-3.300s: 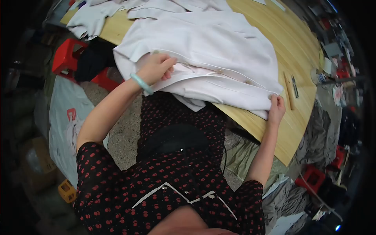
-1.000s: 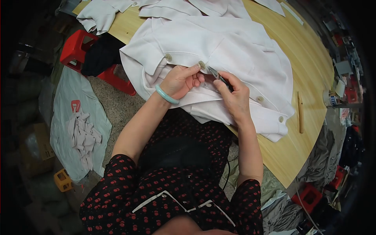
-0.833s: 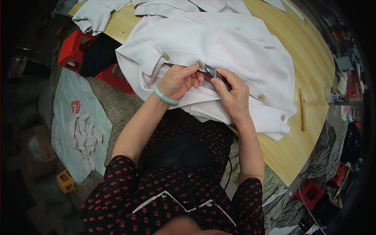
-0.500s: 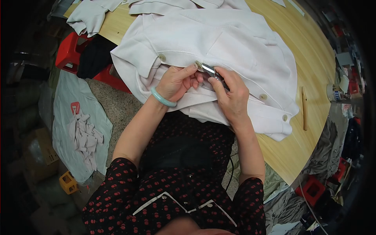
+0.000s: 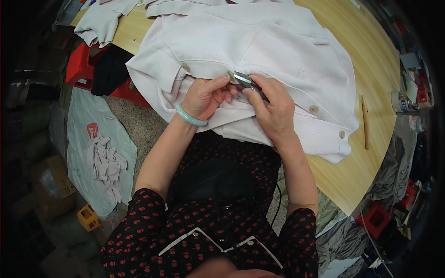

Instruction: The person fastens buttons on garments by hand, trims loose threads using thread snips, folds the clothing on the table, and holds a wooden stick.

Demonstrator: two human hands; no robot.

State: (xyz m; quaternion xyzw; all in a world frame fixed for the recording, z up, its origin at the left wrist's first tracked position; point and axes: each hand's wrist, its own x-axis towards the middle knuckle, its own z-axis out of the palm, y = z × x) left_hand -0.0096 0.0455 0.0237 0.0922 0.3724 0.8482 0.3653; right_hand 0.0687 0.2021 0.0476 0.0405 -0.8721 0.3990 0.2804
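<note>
We've got our left hand [image 5: 205, 98] with fingers pinched on the coat [image 5: 282, 51] at a button [image 5: 230, 73], nearer it than our right hand [image 5: 274, 105], whose fingers grip the snips [image 5: 244, 79], long axis slanting forward-left from them, tips right at that button.

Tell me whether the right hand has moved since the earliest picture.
Yes: the right hand has moved left, away from the near right corner of the table.

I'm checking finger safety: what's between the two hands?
In the head view, a button and the front of a metal tool lie between the left hand and right hand, over the coat.
</note>
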